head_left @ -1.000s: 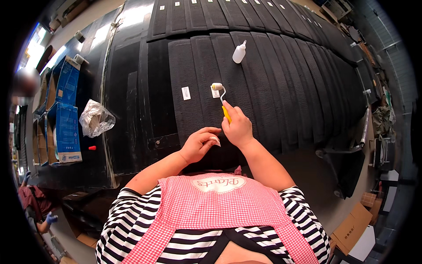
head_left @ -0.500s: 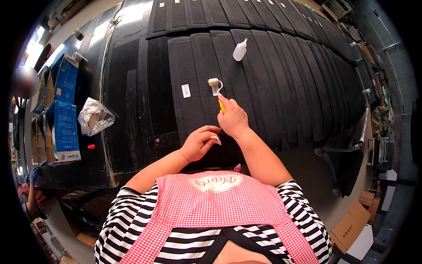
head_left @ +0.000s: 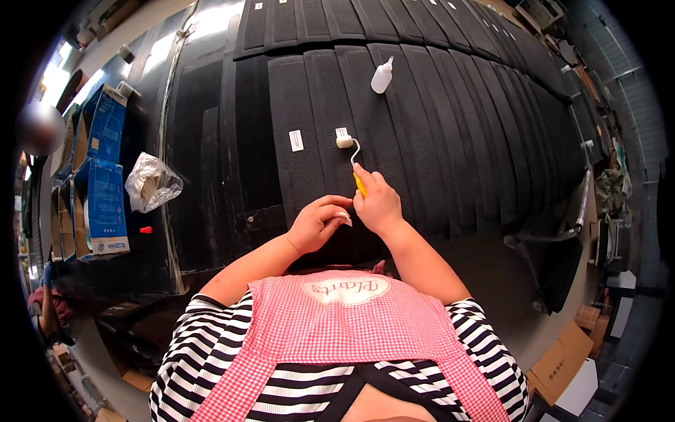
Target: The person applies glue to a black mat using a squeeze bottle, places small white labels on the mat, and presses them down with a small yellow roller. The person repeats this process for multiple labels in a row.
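Observation:
My right hand is closed round the yellow handle of a small roller. Its white drum rests on the lower part of a small white label, on one of the overlapping black ribbed mats. Another white label lies on the mat to the left. Close beside the right hand, my left hand is curled, with a small piece of white paper pinched in its fingers. A white squeeze bottle with a pointed nozzle stands on the mats beyond the roller.
Blue cardboard boxes stand at the left of the black table. By them lie a clear plastic bag with contents and a red cap. Another person is at the far left. Cardboard lies at the lower right.
My right hand has drawn the roller toward me, from over the label's upper part to its lower edge. The left hand has barely moved.

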